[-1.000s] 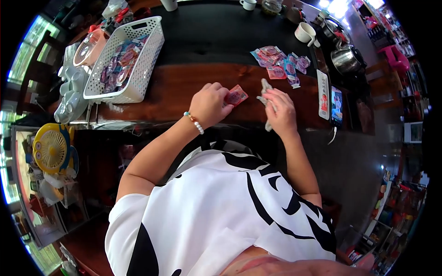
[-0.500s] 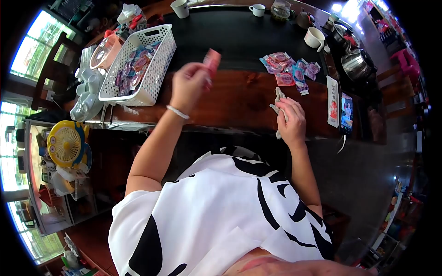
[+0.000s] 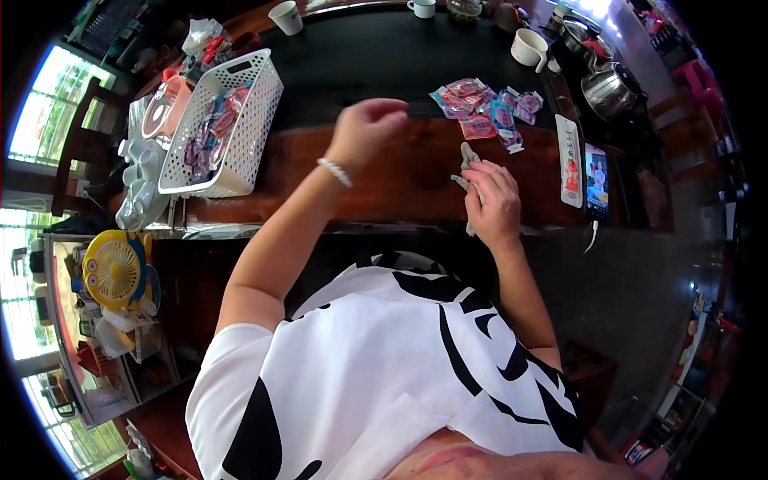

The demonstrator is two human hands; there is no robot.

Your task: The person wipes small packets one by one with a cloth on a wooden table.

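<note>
My left hand (image 3: 370, 134), with a white beaded bracelet on the wrist, is above the wooden table between the basket and the packets. Its fingers are bent with the thumb apart, and no packet shows in it. A light grey cloth (image 3: 469, 154) lies on the table near the front edge, and my right hand (image 3: 494, 200) rests on it with curled fingers. Beyond the right hand is a pile of small pink and blue packets (image 3: 478, 126). More such packets (image 3: 214, 132) lie in the white perforated basket (image 3: 258, 132) at the left.
A phone (image 3: 597, 180) stands beside a long white printed box (image 3: 569, 160) on the right. Cups (image 3: 529, 48) and a steel kettle (image 3: 613, 90) are farther back. Left of the basket are a pink bowl (image 3: 170, 108) and clear plastic containers (image 3: 138, 180). A yellow fan (image 3: 114, 270) stands lower left.
The pink packet has gone from my left hand, which has moved slightly right in the view. A pink packet now shows near the far end of the basket. My right hand stays on the cloth.
</note>
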